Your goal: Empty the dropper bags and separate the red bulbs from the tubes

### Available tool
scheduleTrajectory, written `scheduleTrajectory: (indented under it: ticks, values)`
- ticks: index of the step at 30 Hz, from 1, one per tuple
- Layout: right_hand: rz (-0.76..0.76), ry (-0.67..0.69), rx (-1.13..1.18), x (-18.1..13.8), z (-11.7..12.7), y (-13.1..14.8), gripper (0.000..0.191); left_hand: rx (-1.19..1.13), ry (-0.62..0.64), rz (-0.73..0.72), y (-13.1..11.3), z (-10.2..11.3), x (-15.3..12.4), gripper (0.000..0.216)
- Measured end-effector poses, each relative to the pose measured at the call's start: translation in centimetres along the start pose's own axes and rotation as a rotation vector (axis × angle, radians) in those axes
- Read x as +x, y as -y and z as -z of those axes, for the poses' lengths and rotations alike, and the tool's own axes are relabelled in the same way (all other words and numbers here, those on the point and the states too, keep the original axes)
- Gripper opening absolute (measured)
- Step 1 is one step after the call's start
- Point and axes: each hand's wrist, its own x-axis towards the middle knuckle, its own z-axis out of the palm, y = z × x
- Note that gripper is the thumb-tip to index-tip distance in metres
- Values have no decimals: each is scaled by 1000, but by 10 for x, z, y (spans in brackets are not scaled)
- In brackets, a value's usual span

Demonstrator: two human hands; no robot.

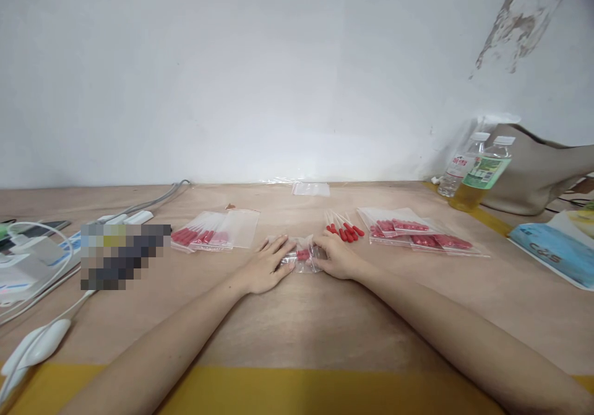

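A small clear plastic bag [305, 265] lies on the table between my two hands, with red-tipped sticks [302, 255] inside it. My left hand [269, 265] rests palm down on the bag's left part, fingers spread. At the bag's right edge is my right hand [338, 255], its thumb and fingers apart and touching the plastic. Just beyond the right hand sits a loose bunch of white sticks with red tips [348, 231]. To the left lie clear bags with red-tipped sticks [202, 234]; more filled bags [417, 232] are stacked to the right.
A flat clear packet [310, 189] lies by the wall. Two bottles [480, 174], a grey-brown bag [524, 167] and a blue tissue pack [552, 251] stand or lie at right. Cables, white chargers [28, 260] and a blurred-out object [123, 257] are at left.
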Motion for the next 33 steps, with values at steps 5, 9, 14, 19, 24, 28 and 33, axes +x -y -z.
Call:
scheduleTrajectory:
  ticks: [5, 9, 14, 19, 24, 28, 33]
  values:
    - [41, -29, 118, -3, 7, -2, 17, -34, -6, -5, -1, 3, -2, 57]
    - [-67, 0, 411, -2, 24, -17, 18, -57, -38, 84, 0, 2, -1, 55]
    - [-269, -280, 661, 5, 58, -43, 27, -33, -97, 326, 2, -3, 4, 63]
    - [-248, -693, 311, 4, 62, -63, 24, 12, -118, 475, -3, -6, 6, 70]
    - [-36, -513, -176, -5, 38, -75, 26, 82, -259, 445, -7, -4, 4, 58]
    - [28, -359, -329, -9, 26, -79, 32, 106, -351, 270, -3, -1, 2, 44]
    - [59, -239, -382, -11, 25, -73, 33, 34, -237, 88, 10, -3, 2, 46]
